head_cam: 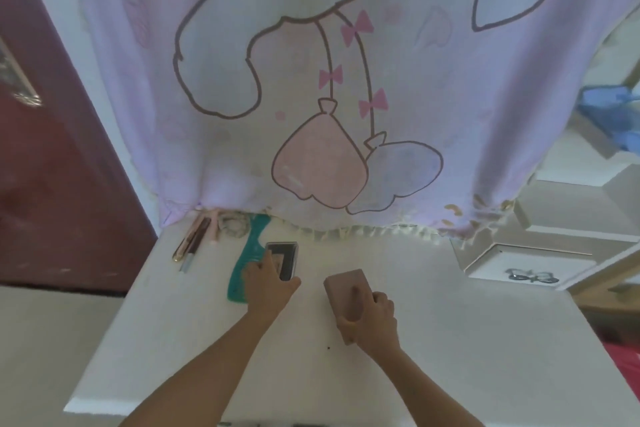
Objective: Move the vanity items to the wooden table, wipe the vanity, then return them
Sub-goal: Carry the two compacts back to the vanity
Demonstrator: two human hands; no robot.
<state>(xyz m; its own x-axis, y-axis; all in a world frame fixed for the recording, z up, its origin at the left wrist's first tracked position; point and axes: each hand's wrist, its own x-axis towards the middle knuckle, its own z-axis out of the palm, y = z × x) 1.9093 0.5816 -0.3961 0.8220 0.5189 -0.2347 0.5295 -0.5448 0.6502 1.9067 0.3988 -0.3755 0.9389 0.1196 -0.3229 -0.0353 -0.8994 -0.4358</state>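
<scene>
On the white counter [450, 340] | left hand [268, 282] fingers curled on dark compact [282, 258], beside green comb [247, 253], comb's long axis near-far | right hand [372, 317] gripping pink box [346, 295] | pens [192, 243] far left, nearer left hand

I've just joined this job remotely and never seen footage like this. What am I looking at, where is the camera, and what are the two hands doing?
There is no machine here: a person works with bare hands, and the one picture comes from a camera worn on the head, looking down. The white surface is the vanity top, with a cartoon cloth hanging behind it. The left hand rests on a small dark compact that lies partly on a green comb. The right hand has its grip on a brown box. A few pens lie at the back left.
</scene>
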